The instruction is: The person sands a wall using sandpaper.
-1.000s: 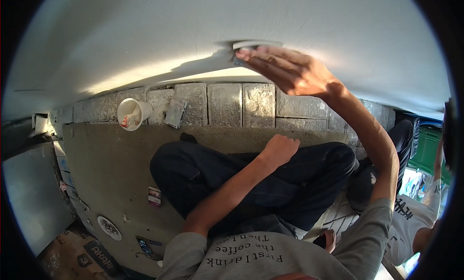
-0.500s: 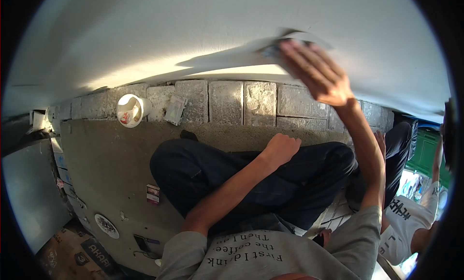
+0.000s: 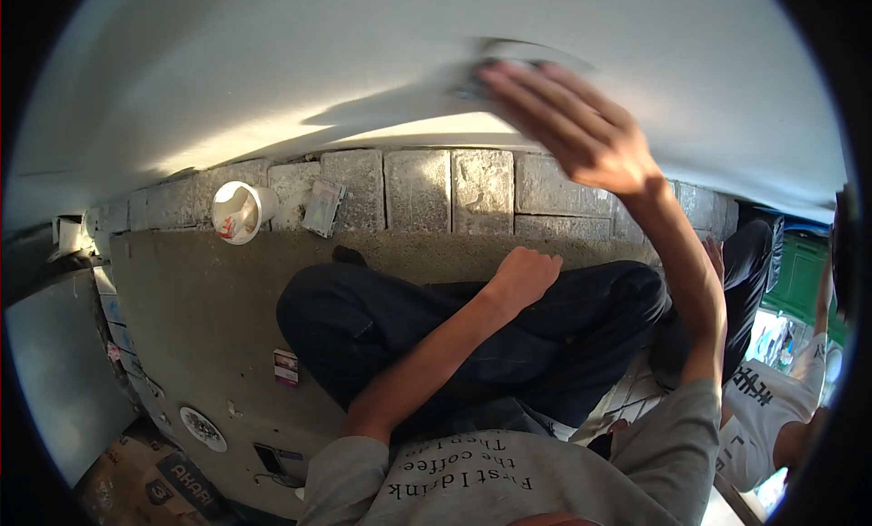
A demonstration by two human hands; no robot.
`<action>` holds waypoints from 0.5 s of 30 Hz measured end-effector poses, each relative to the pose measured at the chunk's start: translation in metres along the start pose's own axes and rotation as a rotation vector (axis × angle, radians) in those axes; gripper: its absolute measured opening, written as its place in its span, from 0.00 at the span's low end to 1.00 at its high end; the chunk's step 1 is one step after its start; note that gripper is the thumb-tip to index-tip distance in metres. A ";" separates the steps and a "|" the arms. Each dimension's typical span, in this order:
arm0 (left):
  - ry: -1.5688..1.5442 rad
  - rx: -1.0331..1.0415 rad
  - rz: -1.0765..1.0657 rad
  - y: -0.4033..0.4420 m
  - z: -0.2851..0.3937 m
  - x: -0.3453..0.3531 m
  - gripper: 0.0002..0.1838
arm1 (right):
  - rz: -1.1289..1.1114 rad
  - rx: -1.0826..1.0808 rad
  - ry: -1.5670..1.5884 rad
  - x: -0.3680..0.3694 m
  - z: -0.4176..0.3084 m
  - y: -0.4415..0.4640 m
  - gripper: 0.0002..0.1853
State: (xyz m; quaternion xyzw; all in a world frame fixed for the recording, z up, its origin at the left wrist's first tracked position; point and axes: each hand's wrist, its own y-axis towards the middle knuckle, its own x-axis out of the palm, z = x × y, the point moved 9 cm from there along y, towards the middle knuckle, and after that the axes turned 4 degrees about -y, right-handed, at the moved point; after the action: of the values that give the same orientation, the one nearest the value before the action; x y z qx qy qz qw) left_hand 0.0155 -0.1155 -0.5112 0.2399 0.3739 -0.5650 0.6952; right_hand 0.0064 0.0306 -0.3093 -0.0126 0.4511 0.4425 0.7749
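Note:
My right hand (image 3: 572, 126) is pressed to the pale wall (image 3: 363, 44), fingers together over a thin, flat grey sheet (image 3: 527, 50). Motion blurs the sheet, so its exact kind cannot be made out. A shadow of hand and sheet falls on the wall to the left. My left hand (image 3: 527, 276) rests curled into a loose fist over my crossed legs, with nothing visible in it. Along the foot of the wall stand a white bucket (image 3: 265, 208) with something pale and reddish inside and, beside it, a flat silvery packet-like thing (image 3: 324, 208).
Stone blocks (image 3: 418, 190) line the wall's base. On the floor to my left lie a small cigarette-pack-like box (image 3: 286, 366), a round dish (image 3: 203, 429) and a phone (image 3: 268, 457). A cardboard box (image 3: 136, 481) stands at lower left. Another person (image 3: 763, 417) sits at right.
My right hand and the flat grey sheet have slid left and slightly up along the wall. My left hand stays in its fist over my legs.

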 end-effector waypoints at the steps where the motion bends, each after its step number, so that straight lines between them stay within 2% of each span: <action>1: -0.003 0.004 -0.012 0.001 0.002 0.000 0.05 | 0.009 0.024 -0.024 -0.004 0.011 -0.023 0.27; 5: -0.012 0.014 -0.009 0.002 0.002 0.005 0.05 | -0.013 0.069 -0.018 -0.003 0.024 -0.046 0.22; 8: 0.005 0.016 0.026 0.001 0.000 0.006 0.05 | 0.086 0.035 -0.010 0.007 -0.008 0.018 0.29; 12: -0.019 -0.023 -0.050 0.002 -0.005 0.014 0.05 | 0.281 0.156 -0.008 0.003 -0.045 0.097 0.28; 14: -0.489 0.138 0.618 -0.012 -0.013 -0.017 0.07 | 0.353 0.326 0.084 -0.007 -0.039 0.095 0.27; 15: -0.751 0.049 0.554 -0.023 -0.020 -0.025 0.09 | 0.472 0.506 0.148 -0.006 -0.030 0.075 0.25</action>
State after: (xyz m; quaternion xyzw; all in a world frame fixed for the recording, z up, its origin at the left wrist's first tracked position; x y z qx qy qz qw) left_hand -0.0138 -0.0915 -0.5016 0.1260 0.0046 -0.4143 0.9014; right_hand -0.0676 0.0593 -0.2945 0.2523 0.5917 0.4815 0.5953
